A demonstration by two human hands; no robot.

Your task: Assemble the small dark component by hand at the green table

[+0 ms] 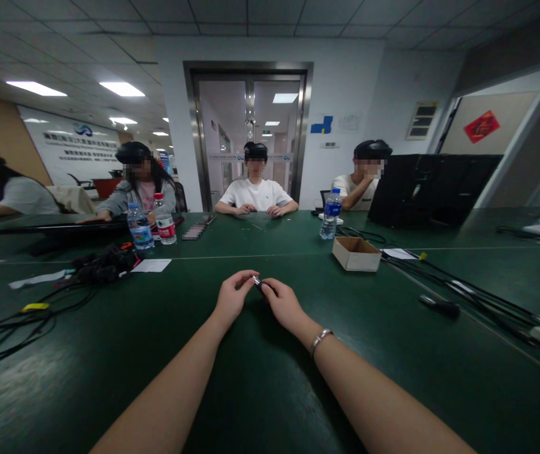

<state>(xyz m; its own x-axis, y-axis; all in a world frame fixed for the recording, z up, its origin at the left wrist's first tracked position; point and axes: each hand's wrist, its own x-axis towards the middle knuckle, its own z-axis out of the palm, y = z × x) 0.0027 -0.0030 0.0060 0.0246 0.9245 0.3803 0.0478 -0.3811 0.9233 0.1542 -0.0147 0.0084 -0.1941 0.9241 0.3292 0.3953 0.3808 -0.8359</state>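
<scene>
A small dark stick with a shiny silver end (257, 281) is held between my two hands, just above the green table (260, 378). My left hand (232, 295) is closed in a pinch, fingertips at the silver end. The dark body of the stick lies in my right hand (283, 302), whose fingers are wrapped round it and hide much of it. A silver bracelet (321, 341) circles my right wrist. The stick is too small to tell its exact kind.
An open cardboard box (356, 255) and a water bottle (331, 214) stand ahead right. Black cables (468, 287) and a dark brush-like thing (440, 306) lie at right. Two bottles (140, 227) and coiled cables (9, 328) are at left. Several people sit around the table.
</scene>
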